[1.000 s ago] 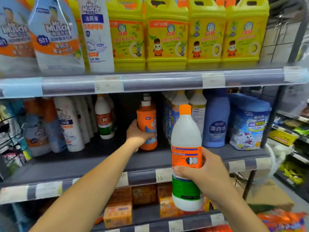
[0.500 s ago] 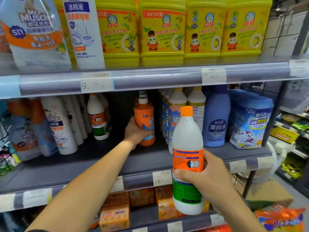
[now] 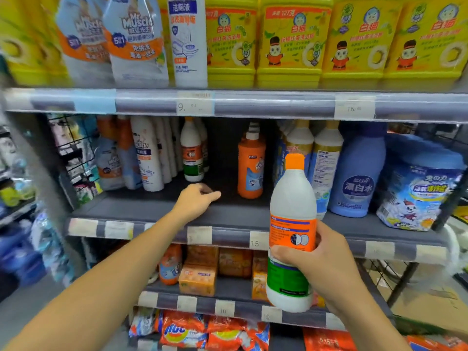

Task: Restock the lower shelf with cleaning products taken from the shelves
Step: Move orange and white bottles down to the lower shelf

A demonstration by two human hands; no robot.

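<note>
My right hand (image 3: 319,264) grips a white bottle with an orange cap and an orange and green label (image 3: 291,224), upright in front of the middle shelf (image 3: 228,216). An orange bottle with a white cap (image 3: 250,163) stands alone on that shelf. My left hand (image 3: 195,201) hovers over the shelf to the left of the orange bottle, apart from it, fingers loosely curled and holding nothing. A matching white bottle with an orange and green label (image 3: 192,150) stands further back on the left.
Yellow detergent jugs (image 3: 291,39) fill the top shelf. White toilet-cleaner bottles (image 3: 149,153), a blue bleach bottle (image 3: 357,173) and a blue pouch (image 3: 417,188) flank the gap. Orange soap boxes (image 3: 200,277) sit on the lower shelf (image 3: 228,307). Powder bags (image 3: 202,333) lie below.
My left hand has let go of the orange bottle and drawn back to the left. The orange bottle now stands alone on the shelf. The camera view shifted.
</note>
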